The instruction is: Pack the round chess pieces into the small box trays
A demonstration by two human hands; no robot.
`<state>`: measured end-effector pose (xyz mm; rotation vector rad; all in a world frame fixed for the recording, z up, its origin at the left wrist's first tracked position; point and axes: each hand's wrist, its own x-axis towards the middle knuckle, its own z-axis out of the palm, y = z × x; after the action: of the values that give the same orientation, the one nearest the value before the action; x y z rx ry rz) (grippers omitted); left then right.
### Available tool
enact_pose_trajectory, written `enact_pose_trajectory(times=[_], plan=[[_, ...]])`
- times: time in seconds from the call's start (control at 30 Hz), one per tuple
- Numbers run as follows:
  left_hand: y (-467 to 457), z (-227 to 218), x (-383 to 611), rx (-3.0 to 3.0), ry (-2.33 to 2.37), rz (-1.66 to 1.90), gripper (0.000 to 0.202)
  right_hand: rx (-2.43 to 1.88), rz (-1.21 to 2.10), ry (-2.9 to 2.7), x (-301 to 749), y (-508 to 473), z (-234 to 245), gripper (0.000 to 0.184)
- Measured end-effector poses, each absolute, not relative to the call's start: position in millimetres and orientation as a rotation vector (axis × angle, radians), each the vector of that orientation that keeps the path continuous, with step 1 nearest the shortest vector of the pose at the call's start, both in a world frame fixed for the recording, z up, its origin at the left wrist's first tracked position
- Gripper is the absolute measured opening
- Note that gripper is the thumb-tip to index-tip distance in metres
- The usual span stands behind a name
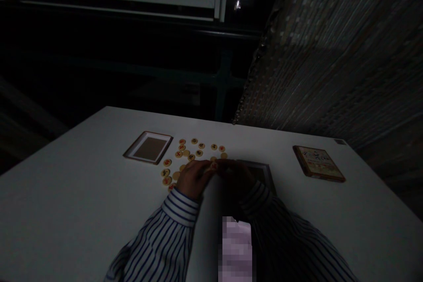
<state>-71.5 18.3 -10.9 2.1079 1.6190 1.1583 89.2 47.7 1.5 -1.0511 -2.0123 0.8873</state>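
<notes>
Several round wooden game discs (190, 152) with red and black marks lie scattered on a white table (82, 194). My left hand (194, 176) rests among them with its fingers curled and pinches a red-marked disc (214, 166) at its fingertips. My right hand (239, 175) is in shadow just right of it, fingers bent toward the same disc; its grip is too dark to make out. Both wrists wear striped shirt cuffs.
A shallow open box tray (148, 147) lies left of the discs. A dark box half (262, 169) sits under my right hand. A printed box lid (319, 163) lies at the table's right. A woven blind hangs at the right, and the room is dark.
</notes>
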Motion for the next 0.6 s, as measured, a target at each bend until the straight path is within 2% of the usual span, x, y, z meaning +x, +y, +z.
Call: enact_pose_trajectory(times=[0.23, 0.5, 0.6], plan=[[18.5, -13.8, -72.7, 2.159, 1.546, 1.114, 0.022, -1.045, 0.865, -2.078, 90.9, 50.2, -2.5, 0.021], [22.8, -23.0, -75.7, 2.332, 1.77, 0.887, 0.028, -1.479, 0.219, -2.484, 87.7, 48.5, -0.7, 0.027], [23.2, -23.5, -73.8, 2.375, 1.814, 0.718, 0.027, -1.576, 0.093, -2.585, 84.8, 45.5, 2.9, 0.026]])
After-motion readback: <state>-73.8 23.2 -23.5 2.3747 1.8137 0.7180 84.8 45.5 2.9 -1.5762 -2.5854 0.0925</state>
